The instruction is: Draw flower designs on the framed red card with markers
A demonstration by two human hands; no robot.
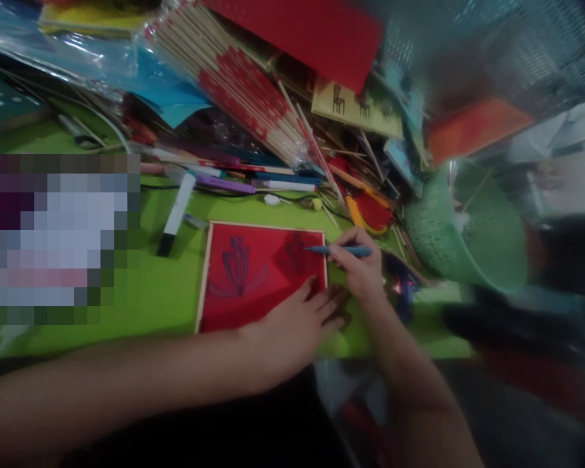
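Observation:
A red card [253,279] with dark flower drawings and a pale border lies on the green table [141,292]. My left hand [297,325] rests flat on the card's lower right corner, fingers stretched out. My right hand [358,266] is closed around a blue pen [338,250] held sideways, its tip touching the card's upper right part near a dark drawing.
A black-and-white marker [175,214] lies left of the card. Behind it are several pens, a bundle of wooden sticks in plastic [238,84], coloured paper sheets and a red board [307,32]. A green perforated basket [468,227] stands at the right.

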